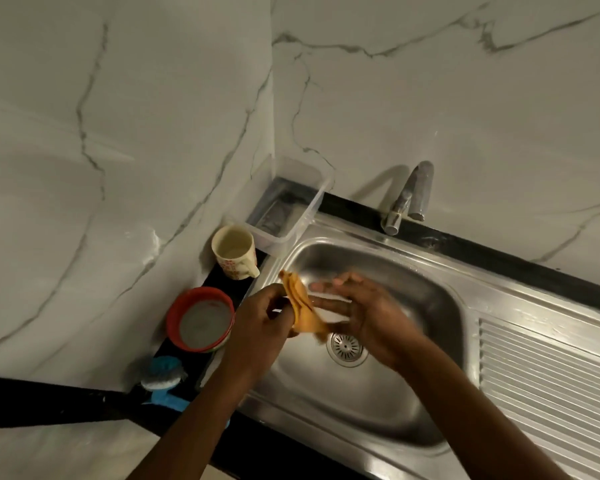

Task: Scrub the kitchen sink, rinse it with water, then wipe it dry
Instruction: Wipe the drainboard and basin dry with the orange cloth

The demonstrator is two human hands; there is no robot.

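- Along the sink's (378, 403) left edge: one clear tub (291, 209) at the back corner, one cream mug (234, 252), and one red-rimmed bowl (200, 318) with a grey inside. Contents cannot be told.
- Over the basin, just behind the drain (346, 347): one orange cloth (302, 306), between both hands.
- Left hand (260, 320): fingers curled, pinching the cloth.
- Right hand (364, 306): fingers stretched nearly straight against the cloth; blurred.
- One tap (409, 199) at the back edge; one blue brush (163, 375) at the front left corner.

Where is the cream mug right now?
In the head view, the cream ceramic mug stands left of the steel sink, between the clear plastic tub and red-rimmed bowl.
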